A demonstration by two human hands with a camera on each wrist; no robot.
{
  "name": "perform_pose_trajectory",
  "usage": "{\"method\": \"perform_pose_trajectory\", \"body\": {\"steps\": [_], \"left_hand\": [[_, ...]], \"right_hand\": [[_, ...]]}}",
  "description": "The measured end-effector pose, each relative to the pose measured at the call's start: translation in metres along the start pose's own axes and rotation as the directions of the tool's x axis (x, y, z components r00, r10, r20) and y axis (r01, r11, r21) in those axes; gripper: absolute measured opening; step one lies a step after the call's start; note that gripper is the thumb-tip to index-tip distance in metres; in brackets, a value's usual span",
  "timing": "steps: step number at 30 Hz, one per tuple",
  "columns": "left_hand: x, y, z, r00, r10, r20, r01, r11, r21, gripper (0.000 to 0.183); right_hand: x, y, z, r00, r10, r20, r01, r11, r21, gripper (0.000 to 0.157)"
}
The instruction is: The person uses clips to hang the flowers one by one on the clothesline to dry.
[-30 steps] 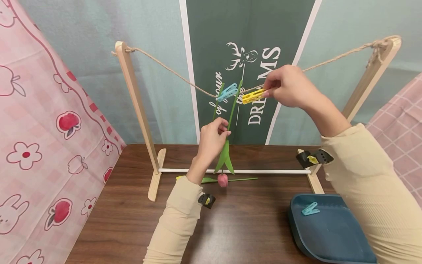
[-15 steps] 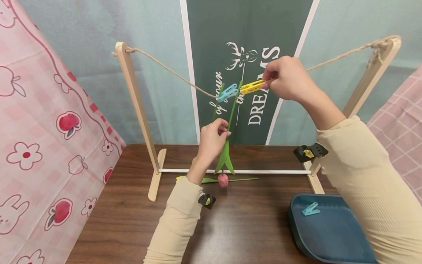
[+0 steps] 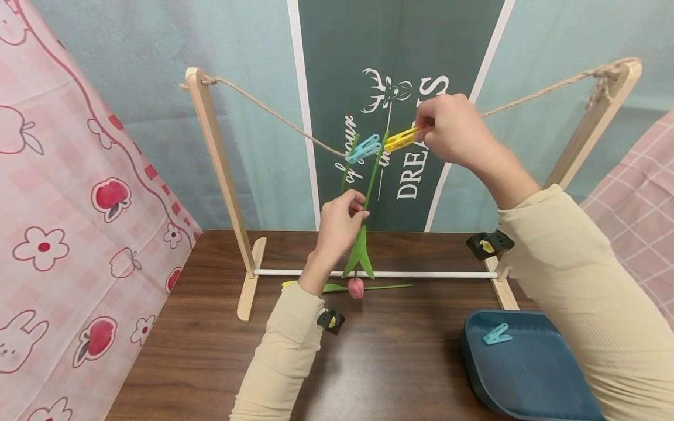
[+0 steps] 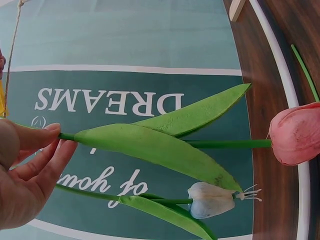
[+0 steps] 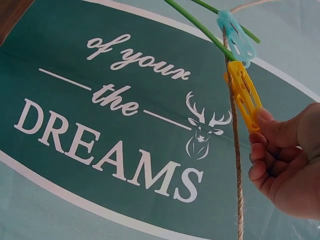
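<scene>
My left hand (image 3: 339, 222) pinches the green stem of an upside-down pink tulip (image 3: 356, 287), the stem's cut end reaching up to the rope (image 3: 279, 117). Between thumb and fingers, my right hand (image 3: 455, 131) grips a yellow clothespin (image 3: 402, 140) by its handle end. In the right wrist view the clothespin's mouth lies at the rope and the stem end; whether it bites on them I cannot tell. Just left, a light blue clothespin (image 3: 364, 148) is on the rope with a second stem, that of a white tulip (image 4: 210, 200) hanging head down in the left wrist view.
A wooden stand (image 3: 221, 169) holds the rope between two posts, with a white crossbar (image 3: 432, 274) low down. Another flower with a green stem (image 3: 389, 286) lies on the table. A dark blue tray (image 3: 537, 374) at right holds a light blue clothespin (image 3: 497, 334).
My right hand has risen and shifted left with the yellow clothespin, bringing it from beside the stem to the stem's upper end at the rope. My left hand has stayed in place.
</scene>
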State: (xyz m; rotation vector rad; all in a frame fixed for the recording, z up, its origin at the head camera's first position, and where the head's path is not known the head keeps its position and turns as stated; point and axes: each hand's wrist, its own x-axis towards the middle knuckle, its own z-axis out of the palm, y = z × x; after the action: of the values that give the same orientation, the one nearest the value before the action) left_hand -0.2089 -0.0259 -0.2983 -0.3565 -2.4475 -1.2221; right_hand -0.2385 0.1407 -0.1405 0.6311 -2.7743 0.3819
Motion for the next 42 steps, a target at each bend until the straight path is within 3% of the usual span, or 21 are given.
{"method": "perform_pose_trajectory", "body": {"steps": [21, 27, 42], "left_hand": [[-0.0017, -0.0011, 0.0032, 1.0, 0.003, 0.02, -0.003, 1.0, -0.004, 0.012], [-0.0017, -0.0017, 0.004, 1.0, 0.012, 0.024, -0.012, 1.0, -0.003, 0.011], [-0.0031, 0.002, 0.0036, 0.999, 0.003, 0.048, -0.002, 1.0, -0.011, 0.011]], "right_hand": [[-0.0039, 0.0, 0.0012, 0.996, -0.067, 0.059, 0.068, 0.998, -0.019, 0.01], [-0.0032, -0.0015, 0.0008, 0.994, -0.055, 0.097, 0.057, 0.998, -0.022, 0.011], [-0.0031, -0.0044, 0.0015, 0.993, -0.061, 0.105, 0.064, 0.997, -0.03, 0.011]]}}
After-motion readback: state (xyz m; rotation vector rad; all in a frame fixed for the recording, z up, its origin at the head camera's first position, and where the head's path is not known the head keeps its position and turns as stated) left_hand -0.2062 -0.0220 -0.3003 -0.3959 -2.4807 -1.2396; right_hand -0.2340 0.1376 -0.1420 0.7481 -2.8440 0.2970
